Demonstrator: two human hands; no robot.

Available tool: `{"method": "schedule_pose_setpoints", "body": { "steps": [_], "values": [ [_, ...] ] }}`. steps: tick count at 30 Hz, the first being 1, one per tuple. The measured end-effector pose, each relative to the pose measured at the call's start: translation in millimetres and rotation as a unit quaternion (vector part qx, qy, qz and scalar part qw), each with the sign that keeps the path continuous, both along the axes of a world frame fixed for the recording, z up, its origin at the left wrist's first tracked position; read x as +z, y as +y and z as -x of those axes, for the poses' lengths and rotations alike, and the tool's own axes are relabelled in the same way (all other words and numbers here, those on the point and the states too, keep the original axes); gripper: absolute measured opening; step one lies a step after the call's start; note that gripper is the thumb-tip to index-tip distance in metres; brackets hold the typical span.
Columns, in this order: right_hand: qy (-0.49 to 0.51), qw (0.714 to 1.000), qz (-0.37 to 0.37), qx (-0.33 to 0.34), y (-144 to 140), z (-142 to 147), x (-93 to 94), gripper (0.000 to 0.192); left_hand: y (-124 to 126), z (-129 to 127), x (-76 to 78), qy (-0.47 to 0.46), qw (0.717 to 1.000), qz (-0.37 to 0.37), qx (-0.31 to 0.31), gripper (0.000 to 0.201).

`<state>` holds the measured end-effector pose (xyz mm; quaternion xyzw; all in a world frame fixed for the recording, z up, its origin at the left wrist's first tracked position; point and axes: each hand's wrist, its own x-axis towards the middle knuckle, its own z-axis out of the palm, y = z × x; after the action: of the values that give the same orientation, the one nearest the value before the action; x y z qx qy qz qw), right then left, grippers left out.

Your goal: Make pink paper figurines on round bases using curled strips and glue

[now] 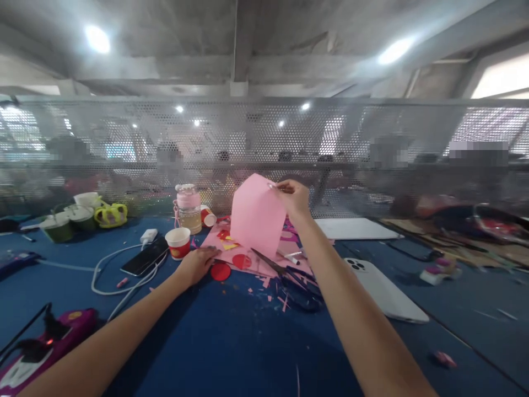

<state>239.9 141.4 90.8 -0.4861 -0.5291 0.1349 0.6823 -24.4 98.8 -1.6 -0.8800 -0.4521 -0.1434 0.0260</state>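
My right hand [292, 197] is closed in a pinch on the upper right edge of a pink sheet of paper [258, 218]. The sheet stands raised above the table, its top corners cut at a slant. My left hand [197, 266] lies low on the left edge of the pink paper pile [212, 238], fingers stretched over it. Beside its fingertips is a red paper circle [220, 271]; a second red circle [242, 261] rests on the pile. Dark-handled scissors [300, 289] lie with parted blades below the raised sheet. Among the scraps is a white pen [292, 258].
Left of the pile stand a paper cup [178, 243] and a pink-lidded bottle [189, 209]. A black phone [144, 257], white cable and purple power strip [53, 342] lie farther left. At right are a white phone [386, 290] and a white board [357, 229]. A perforated screen [248, 138] closes the back.
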Motion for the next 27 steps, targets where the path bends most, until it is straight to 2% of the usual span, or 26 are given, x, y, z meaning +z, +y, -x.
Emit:
{"method": "schedule_pose_setpoints", "body": {
  "steps": [4,6,7,8,9,11,12,13,14,15,18,20,24,27],
  "values": [
    [-0.023,0.99,0.058,0.127,-18,1,4.5,0.024,-1,-1,1.7,0.002,1.0,0.003,0.0,0.036],
    [-0.066,0.967,0.113,0.22,-31,6,5.9,0.023,-2,-2,2.7,0.001,1.0,0.003,0.001,0.036],
    [-0.099,0.943,0.154,0.277,-37,9,7.4,0.022,-2,-2,3.1,-0.001,1.0,0.003,0.001,0.035],
    [-0.159,0.887,0.23,0.367,-43,12,9.4,0.02,-2,-2,3.4,-0.003,1.0,0.004,-0.001,0.035],
    [-0.209,0.823,0.307,0.429,-49,15,11.7,0.02,-3,-2,3.6,-0.005,1.0,0.005,-0.004,0.035],
    [-0.281,0.714,0.433,0.473,-57,20,16.0,0.024,-3,-2,3.4,-0.008,1.0,0.007,-0.007,0.035],
    [-0.299,0.685,0.47,0.47,-59,21,17.4,0.028,-3,-2,3.1,-0.01,1.0,0.007,-0.008,0.035],
    [-0.309,0.673,0.49,0.46,-60,22,18.1,0.03,-3,-2,2.6,-0.01,1.0,0.008,-0.006,0.035],
    [-0.312,0.678,0.497,0.442,-59,21,18.0,0.032,-3,-2,1.9,-0.011,1.0,0.007,-0.005,0.035],
    [-0.312,0.697,0.494,0.416,-57,20,16.8,0.031,-2,-2,1.2,-0.011,1.0,0.007,-0.005,0.034],
    [-0.303,0.774,0.463,0.309,-44,12,8.7,0.023,-2,-1,-0.8,-0.012,1.0,0.006,-0.008,0.033],
    [-0.302,0.804,0.444,0.255,-34,6,0.6,0.022,-1,-1,-1.6,-0.014,1.0,0.005,-0.006,0.033],
    [-0.31,0.84,0.407,0.182,-18,2,-14.9,0.022,1,-1,-1.9,-0.016,1.0,0.008,-0.002,0.034],
    [-0.322,0.839,0.399,0.183,-14,12,-24.1,0.018,1,-1,-1.6,-0.012,1.0,0.012,0.0,0.034]
  ]
}}
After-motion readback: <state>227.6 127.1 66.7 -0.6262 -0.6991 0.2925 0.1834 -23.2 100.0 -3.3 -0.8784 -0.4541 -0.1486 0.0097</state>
